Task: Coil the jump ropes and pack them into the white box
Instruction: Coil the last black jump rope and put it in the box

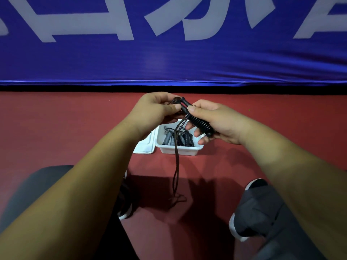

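- While the right hand [219, 122] curls round the black handle [199, 123], the left hand [155, 109] pinches the cord [176, 166].
- The cord hangs down over the white box [178, 150].

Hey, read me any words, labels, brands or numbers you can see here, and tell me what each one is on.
Blue banner: large white characters, cut off by the picture's top edge, not readable as words; the rightmost may be the lower part of an "A".
White box, its lid, black jump rope: no text visible.
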`<state>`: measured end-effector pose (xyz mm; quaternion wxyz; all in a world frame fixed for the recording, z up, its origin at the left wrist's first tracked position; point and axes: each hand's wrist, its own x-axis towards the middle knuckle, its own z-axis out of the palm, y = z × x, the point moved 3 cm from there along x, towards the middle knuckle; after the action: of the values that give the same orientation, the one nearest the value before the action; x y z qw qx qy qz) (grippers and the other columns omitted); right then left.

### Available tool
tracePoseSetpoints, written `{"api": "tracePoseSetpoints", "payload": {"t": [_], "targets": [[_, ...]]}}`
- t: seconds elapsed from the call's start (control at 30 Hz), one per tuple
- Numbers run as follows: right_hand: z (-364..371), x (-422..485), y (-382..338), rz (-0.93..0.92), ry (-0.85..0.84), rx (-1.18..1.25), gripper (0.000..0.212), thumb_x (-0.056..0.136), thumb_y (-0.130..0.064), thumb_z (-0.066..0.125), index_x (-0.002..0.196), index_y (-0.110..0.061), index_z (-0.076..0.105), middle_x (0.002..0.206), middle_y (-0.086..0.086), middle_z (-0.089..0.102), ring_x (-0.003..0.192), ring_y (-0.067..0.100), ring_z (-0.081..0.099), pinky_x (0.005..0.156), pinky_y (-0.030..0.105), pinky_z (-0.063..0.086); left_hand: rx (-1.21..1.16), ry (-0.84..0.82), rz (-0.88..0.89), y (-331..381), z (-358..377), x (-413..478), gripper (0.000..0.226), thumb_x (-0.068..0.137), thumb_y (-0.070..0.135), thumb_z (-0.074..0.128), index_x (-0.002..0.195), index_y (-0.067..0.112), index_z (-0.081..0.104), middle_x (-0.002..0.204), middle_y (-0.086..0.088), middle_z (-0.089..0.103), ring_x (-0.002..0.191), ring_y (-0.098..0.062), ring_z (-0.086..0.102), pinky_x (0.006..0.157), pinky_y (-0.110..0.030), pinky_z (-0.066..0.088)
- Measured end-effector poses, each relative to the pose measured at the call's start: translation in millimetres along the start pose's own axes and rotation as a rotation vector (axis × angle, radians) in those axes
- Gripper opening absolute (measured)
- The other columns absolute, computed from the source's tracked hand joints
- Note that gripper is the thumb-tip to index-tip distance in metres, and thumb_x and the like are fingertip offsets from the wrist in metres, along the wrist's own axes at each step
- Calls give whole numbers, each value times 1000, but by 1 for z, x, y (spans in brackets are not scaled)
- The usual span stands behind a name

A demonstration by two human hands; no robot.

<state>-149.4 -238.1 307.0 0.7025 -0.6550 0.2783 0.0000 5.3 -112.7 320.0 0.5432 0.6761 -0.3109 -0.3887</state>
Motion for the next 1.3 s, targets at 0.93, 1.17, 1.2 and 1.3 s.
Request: {"api": "tracePoseSetpoints", "payload": {"t": [0.93, 1.17, 1.2, 1.3], "targets": [[-21, 3, -9, -58, 123, 48, 21, 103, -38, 67, 98, -19, 59, 84, 11, 61, 51, 17, 39, 47, 23, 23, 231, -491, -161, -15, 18, -13, 34, 111, 33, 49, 134, 15, 68, 116, -5, 78, 110, -18, 72, 101, -37, 52], [-5, -6, -3, 5, 6, -94, 13, 105, -35, 64, 104, -23, 69, 80, 11, 59, 49, 15, 38, 49, 21, 23, 689, -484, -91, -35, 12, -5, 17, 104, 30, 64, 111, 33, 79, 102, 14, 79, 102, -2, 69, 105, -32, 48], [-2, -7, -2, 16, -17, -99, 13, 106, -34, 63, 104, -23, 68, 80, 12, 58, 50, 16, 37, 49, 20, 23, 721, -478, -84, -38, 12, -4, 15, 103, 32, 65, 105, 32, 80, 101, 17, 78, 102, -3, 69, 105, -34, 49], [2, -7, -2, 32, -55, -85, 14, 107, -33, 60, 106, -21, 65, 78, 11, 57, 50, 15, 35, 49, 20, 20, 715, -419, -81, -42, 15, -2, 14, 101, 32, 68, 98, 29, 82, 93, 21, 77, 90, 3, 67, 94, -28, 51]]}}
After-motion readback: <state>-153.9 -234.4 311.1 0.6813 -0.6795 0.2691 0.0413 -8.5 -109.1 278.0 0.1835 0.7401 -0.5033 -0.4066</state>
